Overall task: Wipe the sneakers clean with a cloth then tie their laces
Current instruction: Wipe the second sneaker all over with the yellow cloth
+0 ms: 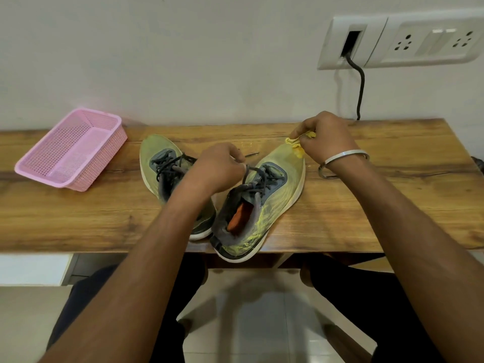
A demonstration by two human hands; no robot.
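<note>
While our left hand (222,163) pinches a dark lace (255,176) at frame centre, our right hand (323,138) grips a yellow cloth (294,145) against the yellow-green sneaker (282,184) toe.

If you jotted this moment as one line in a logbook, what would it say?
stage: wiping | right hand: holds cloth at right sneaker toe | left hand: pinches its lace | left sneaker: untied

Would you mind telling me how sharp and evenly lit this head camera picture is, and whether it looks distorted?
Head view: even, soft indoor light; the left hand at the dark laces is slightly motion-blurred; wide-angle bending bows the wooden table edge and tilts the white wall socket plate; faint arm shadows on the glossy floor tiles.
</note>
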